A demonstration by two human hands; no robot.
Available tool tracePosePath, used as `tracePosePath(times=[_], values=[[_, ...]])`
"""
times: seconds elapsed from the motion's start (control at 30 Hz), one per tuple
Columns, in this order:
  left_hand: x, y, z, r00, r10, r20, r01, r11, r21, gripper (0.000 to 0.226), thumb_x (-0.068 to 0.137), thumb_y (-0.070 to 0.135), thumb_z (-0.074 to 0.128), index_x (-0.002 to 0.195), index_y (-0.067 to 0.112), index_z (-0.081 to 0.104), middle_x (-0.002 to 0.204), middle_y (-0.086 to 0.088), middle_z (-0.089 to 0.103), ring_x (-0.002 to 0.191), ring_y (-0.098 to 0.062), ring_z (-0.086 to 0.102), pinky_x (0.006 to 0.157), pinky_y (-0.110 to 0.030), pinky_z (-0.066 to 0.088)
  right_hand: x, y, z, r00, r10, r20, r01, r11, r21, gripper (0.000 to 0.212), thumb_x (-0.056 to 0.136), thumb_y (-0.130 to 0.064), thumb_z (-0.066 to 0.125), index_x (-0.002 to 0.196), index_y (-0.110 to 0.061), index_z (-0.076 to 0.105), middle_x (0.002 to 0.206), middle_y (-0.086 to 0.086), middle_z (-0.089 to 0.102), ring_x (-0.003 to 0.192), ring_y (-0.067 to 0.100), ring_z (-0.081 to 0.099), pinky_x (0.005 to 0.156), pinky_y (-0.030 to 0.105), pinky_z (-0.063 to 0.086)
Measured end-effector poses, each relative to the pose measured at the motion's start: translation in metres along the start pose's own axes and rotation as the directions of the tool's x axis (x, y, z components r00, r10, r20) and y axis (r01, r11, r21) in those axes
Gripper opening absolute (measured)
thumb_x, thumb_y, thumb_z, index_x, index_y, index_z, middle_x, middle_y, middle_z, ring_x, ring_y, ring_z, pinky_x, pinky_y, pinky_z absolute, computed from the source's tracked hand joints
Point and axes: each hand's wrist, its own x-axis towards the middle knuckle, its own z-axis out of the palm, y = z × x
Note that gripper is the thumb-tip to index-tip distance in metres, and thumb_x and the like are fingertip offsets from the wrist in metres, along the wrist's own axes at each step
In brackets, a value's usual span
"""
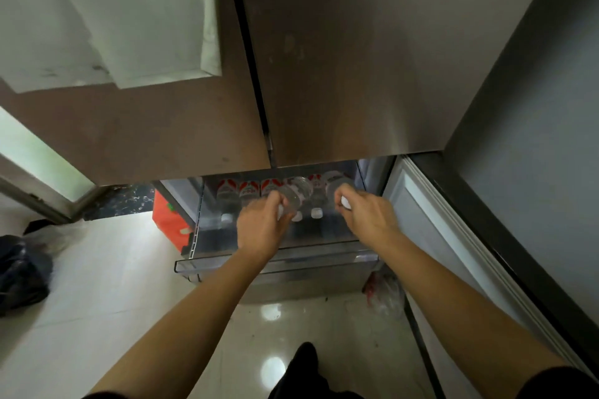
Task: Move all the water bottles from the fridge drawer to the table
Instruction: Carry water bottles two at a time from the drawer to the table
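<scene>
- A dark shoe [305, 358] stands on the glossy pale floor [129, 269] at the bottom edge.
- A black bag [22, 269] lies well off to the left. A clear plastic bag with red in it [384, 296] sits on the floor just beside the drawer's right corner.
- The open fridge door [431, 223] runs along the right side, close to the right forearm.
- The fridge drawer [275, 264] is pulled out, and both forearms reach over its clear front rim.
- A red box [168, 220] stands on the floor just left of the drawer.
- The left hand [259, 227] has its fingers curled round the cap end of a clear water bottle [296, 193], which is tilted up above the others.
- The right hand [366, 217] pinches a second bottle [335, 185] by its white cap.
- More bottles [248, 193] with red labels lie in the drawer side by side, white caps toward the person.
- The closed upper fridge doors [340, 58] overhang the back of the drawer and hide the far ends of the bottles.
</scene>
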Motion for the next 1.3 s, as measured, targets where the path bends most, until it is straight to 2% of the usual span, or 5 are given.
tracePosePath(times=[0.17,0.5,0.73,1.03,1.3], values=[[-0.022,0.009,-0.009,0.997,0.082,-0.012,-0.083,0.993,-0.087,0.028,0.084,0.036,0.074,0.098,0.021,0.055,0.091,-0.004,0.068,0.081,-0.026,0.06,0.065,-0.035,0.049,-0.023,-0.012,-0.015,0.997,0.051,0.054,-0.057,0.992,0.116,0.021,0.098,-0.041,0.054,0.114,-0.03,0.046,0.086,0.002,0.064,0.079,0.028,0.063,0.061,0.031,0.038],[-0.013,-0.003,-0.007,0.935,-0.297,0.192,0.334,0.919,-0.209,0.037,0.085,0.036,0.074,0.11,0.018,0.053,0.094,-0.008,0.071,0.082,-0.027,0.067,0.071,-0.037,0.055,-0.022,-0.007,0.003,0.915,0.354,0.192,-0.402,0.829,0.388,0.05,0.091,-0.047,0.064,0.134,-0.028,0.045,0.119,0.005,0.065,0.103,0.028,0.061,0.075,0.031,0.041],[-0.021,-0.023,0.005,0.856,-0.397,0.333,0.46,0.877,-0.138,0.078,0.068,0.064,0.077,0.126,0.018,0.053,0.127,-0.009,0.049,0.113,-0.028,0.053,0.096,-0.045,0.05,-0.012,0.001,0.017,0.83,0.492,0.262,-0.55,0.801,0.236,0.083,0.061,-0.064,0.083,0.13,-0.026,0.056,0.126,0.006,0.059,0.11,0.027,0.06,0.081,0.033,0.049],[-0.012,-0.029,0.007,0.806,-0.438,0.399,0.567,0.766,-0.303,0.076,0.068,0.04,0.087,0.13,0.019,0.048,0.123,-0.006,0.065,0.109,-0.027,0.063,0.095,-0.045,0.054,-0.011,0.001,0.028,0.843,0.495,0.21,-0.537,0.788,0.3,0.073,0.071,-0.045,0.085,0.131,-0.021,0.051,0.124,0.007,0.065,0.112,0.031,0.062,0.087,0.037,0.049],[-0.024,0.002,-0.049,0.909,-0.401,0.112,0.406,0.797,-0.446,0.058,0.073,0.028,0.086,0.12,0.026,0.051,0.107,0.009,0.062,0.1,-0.014,0.06,0.085,-0.027,0.048,-0.036,-0.03,-0.004,0.956,0.292,-0.013,-0.26,0.868,0.423,0.071,0.071,-0.052,0.082,0.132,-0.032,0.051,0.121,0.004,0.066,0.111,0.028,0.061,0.082,0.033,0.049]])
